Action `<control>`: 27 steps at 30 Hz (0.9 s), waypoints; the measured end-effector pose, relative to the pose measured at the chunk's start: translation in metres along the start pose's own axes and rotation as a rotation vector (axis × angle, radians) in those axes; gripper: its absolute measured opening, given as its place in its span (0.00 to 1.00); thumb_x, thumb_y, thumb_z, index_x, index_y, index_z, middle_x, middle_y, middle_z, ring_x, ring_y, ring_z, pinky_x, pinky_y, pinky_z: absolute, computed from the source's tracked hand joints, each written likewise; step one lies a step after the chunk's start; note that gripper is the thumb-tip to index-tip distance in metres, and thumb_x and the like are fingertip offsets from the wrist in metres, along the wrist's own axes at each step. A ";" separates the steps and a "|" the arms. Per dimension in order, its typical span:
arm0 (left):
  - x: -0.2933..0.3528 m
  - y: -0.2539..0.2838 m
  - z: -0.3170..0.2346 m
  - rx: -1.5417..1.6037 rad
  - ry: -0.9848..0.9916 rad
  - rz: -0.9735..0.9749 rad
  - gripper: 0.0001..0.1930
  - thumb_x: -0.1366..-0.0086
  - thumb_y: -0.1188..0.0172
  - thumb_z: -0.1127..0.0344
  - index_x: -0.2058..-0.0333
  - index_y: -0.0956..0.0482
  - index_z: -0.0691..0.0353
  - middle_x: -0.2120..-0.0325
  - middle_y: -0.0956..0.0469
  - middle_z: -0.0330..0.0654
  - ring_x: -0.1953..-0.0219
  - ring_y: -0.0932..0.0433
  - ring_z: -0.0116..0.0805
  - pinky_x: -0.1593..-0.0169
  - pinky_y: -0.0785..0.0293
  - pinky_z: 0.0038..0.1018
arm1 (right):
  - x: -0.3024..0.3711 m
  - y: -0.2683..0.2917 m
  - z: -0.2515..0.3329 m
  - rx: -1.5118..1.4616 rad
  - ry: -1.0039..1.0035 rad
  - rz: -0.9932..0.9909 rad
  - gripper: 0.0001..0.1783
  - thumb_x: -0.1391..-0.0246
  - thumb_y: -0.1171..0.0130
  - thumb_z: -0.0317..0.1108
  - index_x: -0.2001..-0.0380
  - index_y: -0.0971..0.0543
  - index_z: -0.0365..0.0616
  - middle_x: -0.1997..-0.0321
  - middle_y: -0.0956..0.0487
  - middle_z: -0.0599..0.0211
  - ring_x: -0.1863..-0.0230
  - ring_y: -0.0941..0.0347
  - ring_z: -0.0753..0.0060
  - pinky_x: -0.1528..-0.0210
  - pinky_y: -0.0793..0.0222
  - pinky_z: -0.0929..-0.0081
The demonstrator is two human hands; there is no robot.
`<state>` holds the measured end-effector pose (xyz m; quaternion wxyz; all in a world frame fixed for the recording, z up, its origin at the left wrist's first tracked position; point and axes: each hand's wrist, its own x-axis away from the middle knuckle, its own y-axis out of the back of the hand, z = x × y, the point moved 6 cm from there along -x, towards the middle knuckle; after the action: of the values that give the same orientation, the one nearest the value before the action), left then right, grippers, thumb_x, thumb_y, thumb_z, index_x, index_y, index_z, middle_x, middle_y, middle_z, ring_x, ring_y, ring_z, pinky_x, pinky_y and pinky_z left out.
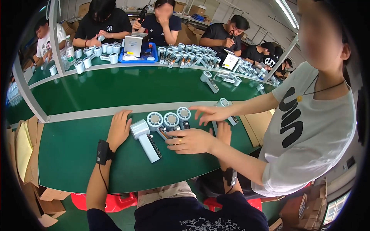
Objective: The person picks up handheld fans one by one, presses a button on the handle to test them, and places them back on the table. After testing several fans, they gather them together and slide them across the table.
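My left hand (pixel 120 129) lies open on the green table, fingers stretched out, holding nothing. Just right of it is a pale blue handheld fan (pixel 147 141), lying on its side with electronic parts along its handle. Several similar fans, such as one with a round grille (pixel 155 120), are grouped beyond it. A co-worker's hand (pixel 189 141) reaches over their handles, and the other co-worker's hand (pixel 212 114) hovers beside them. My right hand (pixel 224 133) rests open on the table, partly hidden behind the co-worker's forearm. Another fan (pixel 232 120) lies just past it.
A co-worker in a white T-shirt (pixel 308 115) stands close at my right. Across a pale rail (pixel 96 112) runs a green surface (pixel 115 86) with many fans along its far side, a blue tray (pixel 140 61) and seated people. Cardboard (pixel 250 129) lies at the table's right.
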<state>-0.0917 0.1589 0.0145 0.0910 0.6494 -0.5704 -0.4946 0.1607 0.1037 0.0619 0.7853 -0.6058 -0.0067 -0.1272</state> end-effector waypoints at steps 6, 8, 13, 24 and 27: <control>0.029 0.012 -0.018 0.800 0.258 0.176 0.29 0.41 0.42 0.64 0.41 0.40 0.62 0.44 0.37 0.48 0.41 0.38 0.47 0.39 0.43 0.38 | -0.035 0.045 -0.013 -0.732 0.135 -0.142 0.20 0.54 0.47 0.37 0.57 0.27 0.41 0.57 0.30 0.65 0.53 0.34 0.65 0.57 0.34 0.75; 0.028 0.022 -0.037 0.669 0.149 0.208 0.33 0.44 0.39 0.63 0.41 0.41 0.61 0.43 0.38 0.48 0.41 0.38 0.48 0.39 0.43 0.38 | -0.039 0.050 -0.013 -0.954 0.195 -0.041 0.16 0.55 0.47 0.35 0.61 0.26 0.42 0.50 0.33 0.63 0.48 0.38 0.63 0.53 0.36 0.75; 0.024 0.020 -0.063 0.295 -0.074 0.317 0.43 0.56 0.29 0.59 0.41 0.40 0.58 0.40 0.44 0.46 0.40 0.40 0.49 0.38 0.42 0.38 | -0.052 0.008 -0.026 -3.048 -0.102 0.352 0.13 0.52 0.48 0.35 0.62 0.27 0.44 0.51 0.33 0.64 0.45 0.39 0.61 0.47 0.38 0.74; 0.014 0.015 -0.070 0.207 -0.205 0.284 0.46 0.64 0.26 0.59 0.42 0.35 0.50 0.41 0.39 0.44 0.42 0.36 0.48 0.40 0.38 0.39 | -0.080 -0.003 -0.052 -3.233 -0.520 0.148 0.05 0.53 0.46 0.34 0.70 0.24 0.49 0.58 0.30 0.70 0.44 0.39 0.74 0.52 0.30 0.76; 0.012 0.012 -0.063 0.267 -0.131 0.378 0.46 0.62 0.27 0.61 0.41 0.37 0.54 0.41 0.39 0.45 0.41 0.36 0.47 0.39 0.40 0.39 | -0.074 0.003 -0.054 -3.332 -0.479 0.152 0.05 0.51 0.47 0.33 0.70 0.25 0.46 0.57 0.31 0.71 0.43 0.40 0.73 0.48 0.32 0.75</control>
<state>-0.0544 0.1168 0.0473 0.0579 0.5037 -0.7470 -0.4300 0.0822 0.0669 0.0320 0.6799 0.7208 -0.0419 -0.1284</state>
